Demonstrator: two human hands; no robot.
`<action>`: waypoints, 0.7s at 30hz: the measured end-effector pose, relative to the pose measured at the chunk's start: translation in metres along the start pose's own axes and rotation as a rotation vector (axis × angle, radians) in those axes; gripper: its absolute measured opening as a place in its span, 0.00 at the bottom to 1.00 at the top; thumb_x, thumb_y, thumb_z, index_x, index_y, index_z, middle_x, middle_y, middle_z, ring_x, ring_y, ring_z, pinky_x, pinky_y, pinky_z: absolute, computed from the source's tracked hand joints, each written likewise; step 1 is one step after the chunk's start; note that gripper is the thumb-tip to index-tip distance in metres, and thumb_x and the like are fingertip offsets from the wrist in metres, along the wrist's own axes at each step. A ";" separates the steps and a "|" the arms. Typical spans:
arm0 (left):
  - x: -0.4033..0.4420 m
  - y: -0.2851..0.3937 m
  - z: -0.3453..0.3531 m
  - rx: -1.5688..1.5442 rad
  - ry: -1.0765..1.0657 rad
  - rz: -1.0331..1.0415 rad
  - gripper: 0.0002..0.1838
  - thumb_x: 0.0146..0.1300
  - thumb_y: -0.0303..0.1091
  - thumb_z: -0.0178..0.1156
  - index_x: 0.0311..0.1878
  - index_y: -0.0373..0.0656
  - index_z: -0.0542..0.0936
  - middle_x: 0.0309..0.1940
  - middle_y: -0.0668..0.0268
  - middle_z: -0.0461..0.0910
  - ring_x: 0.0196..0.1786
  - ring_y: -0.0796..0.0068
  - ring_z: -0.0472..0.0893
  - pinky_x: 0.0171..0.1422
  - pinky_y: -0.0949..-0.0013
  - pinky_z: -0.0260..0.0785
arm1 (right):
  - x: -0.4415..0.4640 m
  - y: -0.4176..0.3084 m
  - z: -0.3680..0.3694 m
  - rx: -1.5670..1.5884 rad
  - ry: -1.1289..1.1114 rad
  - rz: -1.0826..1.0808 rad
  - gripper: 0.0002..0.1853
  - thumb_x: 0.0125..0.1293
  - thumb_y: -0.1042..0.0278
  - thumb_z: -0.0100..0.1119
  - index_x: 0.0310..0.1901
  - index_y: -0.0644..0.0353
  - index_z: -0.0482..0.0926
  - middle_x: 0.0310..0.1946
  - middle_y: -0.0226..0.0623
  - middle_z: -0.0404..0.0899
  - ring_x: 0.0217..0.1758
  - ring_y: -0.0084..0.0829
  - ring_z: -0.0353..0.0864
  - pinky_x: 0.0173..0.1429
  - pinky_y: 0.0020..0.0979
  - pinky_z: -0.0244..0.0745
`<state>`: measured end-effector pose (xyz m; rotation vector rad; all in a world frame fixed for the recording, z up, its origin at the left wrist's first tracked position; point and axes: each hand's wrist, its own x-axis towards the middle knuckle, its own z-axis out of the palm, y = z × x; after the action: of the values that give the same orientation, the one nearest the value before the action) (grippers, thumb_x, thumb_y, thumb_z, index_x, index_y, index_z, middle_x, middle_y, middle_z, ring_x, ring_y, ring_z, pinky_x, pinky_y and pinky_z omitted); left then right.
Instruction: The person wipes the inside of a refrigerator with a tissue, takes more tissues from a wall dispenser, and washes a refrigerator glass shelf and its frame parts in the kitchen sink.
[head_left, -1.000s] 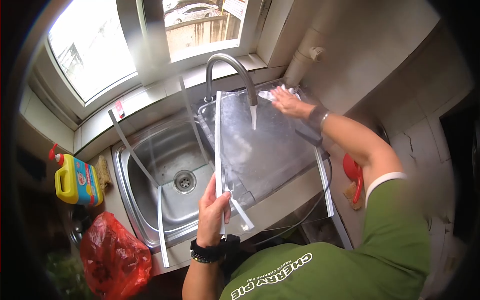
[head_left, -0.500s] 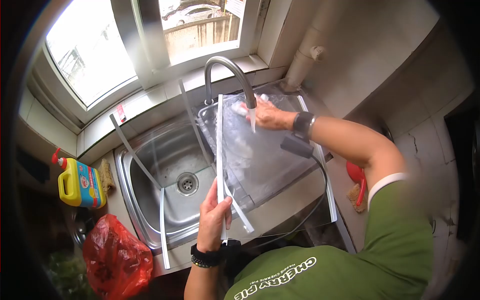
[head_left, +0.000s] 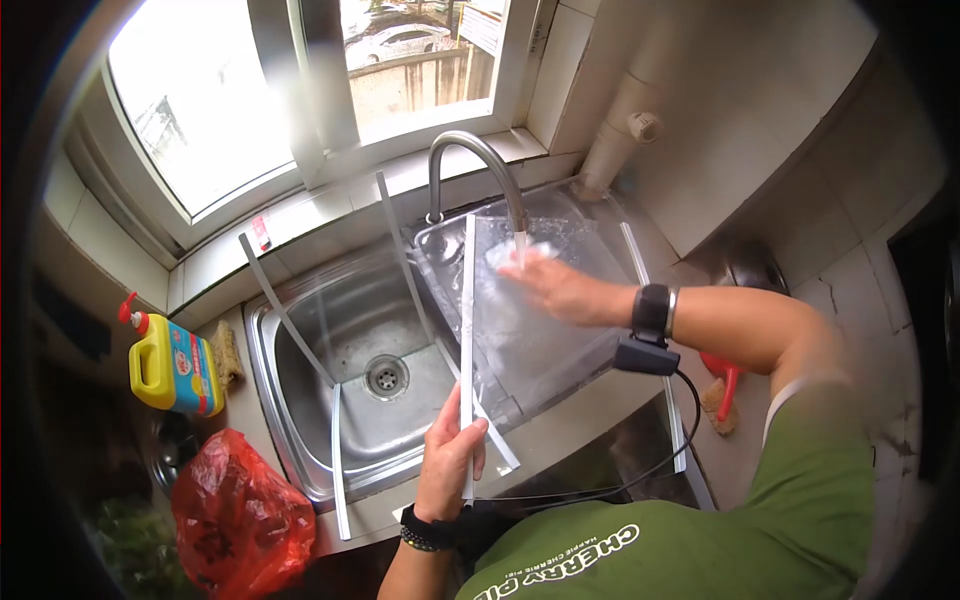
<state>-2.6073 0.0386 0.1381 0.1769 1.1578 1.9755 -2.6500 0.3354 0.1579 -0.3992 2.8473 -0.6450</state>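
My left hand [head_left: 450, 455] grips the near end of a white edge strip on a clear panel [head_left: 560, 350], tilted over the sink's right side and the counter. On the panel's upper part, my right hand [head_left: 575, 290] presses a white cloth [head_left: 515, 252], slightly blurred; its exact kind is unclear. Water runs from the curved faucet [head_left: 478, 142] onto the cloth and fingertips. White suds and wet streaks show on the clear surface. A second clear panel with pale edge strips [head_left: 338, 450] leans in the steel sink [head_left: 330, 345], left of my left hand.
A yellow pump jug [head_left: 172, 365] and a brown scrubber [head_left: 227, 357] stand left of the sink. Below them lies a red plastic bag [head_left: 240, 510]. A red-handled tool [head_left: 728, 385] rests on the right counter. A cable [head_left: 690, 425] hangs from my right wrist.
My right hand and the white cloth have slid down the panel, toward me. My left hand keeps its grip on the strip. The whole view has shifted slightly.
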 end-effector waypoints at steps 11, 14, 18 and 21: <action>0.019 -0.015 0.012 -0.222 0.015 0.080 0.32 0.60 0.20 0.51 0.69 0.34 0.56 0.52 0.66 0.74 0.45 0.83 0.74 0.51 0.78 0.66 | 0.051 0.053 0.014 -0.311 -0.099 0.033 0.25 0.65 0.68 0.44 0.65 0.57 0.60 0.67 0.52 0.55 0.71 0.49 0.53 0.72 0.42 0.52; 0.021 -0.013 0.011 -0.200 -0.002 0.036 0.32 0.60 0.21 0.51 0.68 0.34 0.57 0.49 0.67 0.75 0.43 0.84 0.74 0.48 0.80 0.66 | 0.063 0.080 0.010 -0.268 -0.127 0.343 0.24 0.67 0.64 0.41 0.65 0.56 0.60 0.67 0.51 0.56 0.70 0.50 0.54 0.71 0.44 0.52; 0.027 -0.019 0.010 -0.163 0.006 0.058 0.31 0.59 0.21 0.51 0.68 0.35 0.59 0.45 0.69 0.76 0.38 0.87 0.74 0.41 0.82 0.67 | 0.065 0.051 0.008 -0.160 -0.239 0.337 0.23 0.70 0.60 0.39 0.64 0.57 0.60 0.66 0.52 0.56 0.70 0.51 0.53 0.71 0.46 0.50; 0.033 -0.018 0.020 -0.192 0.060 0.061 0.31 0.60 0.20 0.51 0.68 0.35 0.58 0.45 0.69 0.76 0.37 0.87 0.74 0.40 0.81 0.67 | 0.033 0.020 0.048 -0.236 -0.128 -0.113 0.25 0.70 0.59 0.40 0.65 0.63 0.58 0.67 0.55 0.53 0.72 0.49 0.50 0.73 0.44 0.46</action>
<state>-2.6090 0.0798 0.1264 0.0538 1.0027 2.1449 -2.6732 0.3240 0.1020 -0.6190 2.7994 -0.2880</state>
